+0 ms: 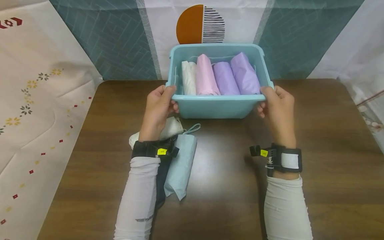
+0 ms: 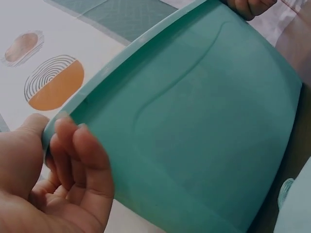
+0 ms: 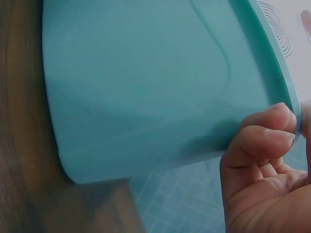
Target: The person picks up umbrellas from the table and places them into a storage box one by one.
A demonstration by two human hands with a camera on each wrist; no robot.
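Note:
Both hands hold a light blue plastic bin (image 1: 213, 108) by its front corners at the back of the table. My left hand (image 1: 157, 110) pinches the left corner of the rim (image 2: 104, 73), thumb above and fingers curled below. On the right corner, my right hand (image 1: 277, 110) has the same pinch, seen closely in the right wrist view. Inside the bin stand a white roll (image 1: 189, 78), a pink roll (image 1: 206, 76) and two purple rolls (image 1: 226, 78), side by side and leaning back. Whether the bin's base touches the table cannot be told.
Beside the left forearm lie a light blue wrapped roll (image 1: 181, 163) with a cord loop, a white bundle (image 1: 172, 128) and a dark item (image 1: 162, 186), partly hidden by the arm. A patterned cloth (image 1: 114, 36) hangs behind the brown table (image 1: 225, 196).

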